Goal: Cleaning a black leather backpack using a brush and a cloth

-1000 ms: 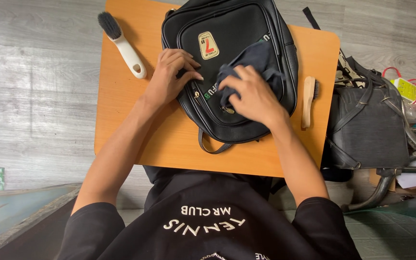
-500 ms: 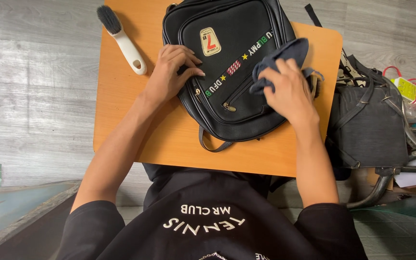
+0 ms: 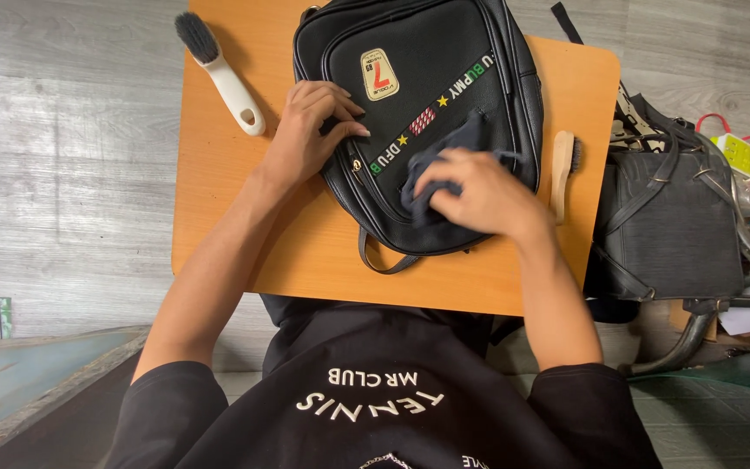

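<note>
A black backpack point(image 3: 427, 61) lies flat on a small orange table point(image 3: 219, 208), with a cream patch and a striped band on its front pocket. My left hand point(image 3: 305, 139) rests on the bag's left side with the fingers pressed against the pocket edge. My right hand point(image 3: 479, 195) presses a dark blue cloth point(image 3: 449, 152) onto the lower front pocket, with the cloth bunched under the fingers. The pocket's zip pull is hidden under the cloth.
A white-handled brush with dark bristles point(image 3: 219, 74) lies at the table's left. A wooden-handled brush point(image 3: 562, 169) lies at the right edge. To the right of the table, a dark grey bag point(image 3: 670, 226) sits on a metal-framed chair, by coloured cables point(image 3: 740, 152).
My right hand swept the cloth from the pocket out to the bag's right edge, then back down onto the lower pocket. The left hand has stayed in place.
</note>
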